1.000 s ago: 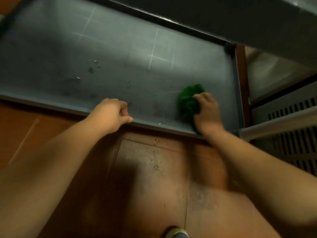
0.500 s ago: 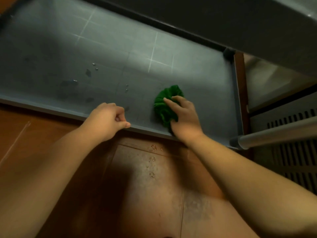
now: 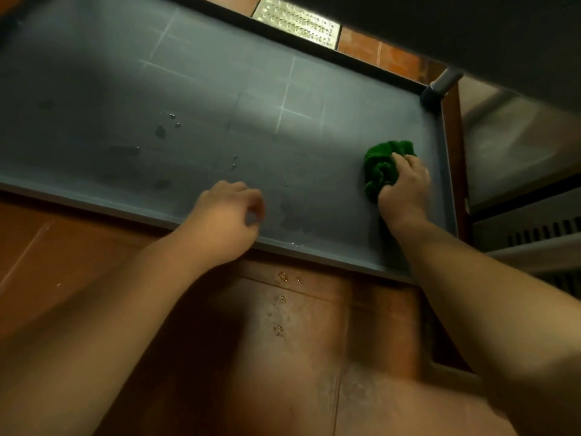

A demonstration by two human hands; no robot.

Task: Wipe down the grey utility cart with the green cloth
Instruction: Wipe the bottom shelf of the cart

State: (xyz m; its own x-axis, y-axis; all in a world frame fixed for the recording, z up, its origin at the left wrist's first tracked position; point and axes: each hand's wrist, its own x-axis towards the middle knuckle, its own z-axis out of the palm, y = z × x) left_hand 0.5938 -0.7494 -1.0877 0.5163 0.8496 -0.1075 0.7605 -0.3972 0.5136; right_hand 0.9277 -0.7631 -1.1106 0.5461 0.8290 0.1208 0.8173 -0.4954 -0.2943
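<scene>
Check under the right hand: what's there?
The bunched green cloth, gripped by the right hand on the grey cart shelf near its right end. The shelf surface beneath cloth and hand is covered, so its state can't be seen.

R hand (image 3: 404, 190) gripping green cloth (image 3: 382, 169) on grey cart shelf (image 3: 220, 99), L hand (image 3: 228, 215) loosely curled
</scene>
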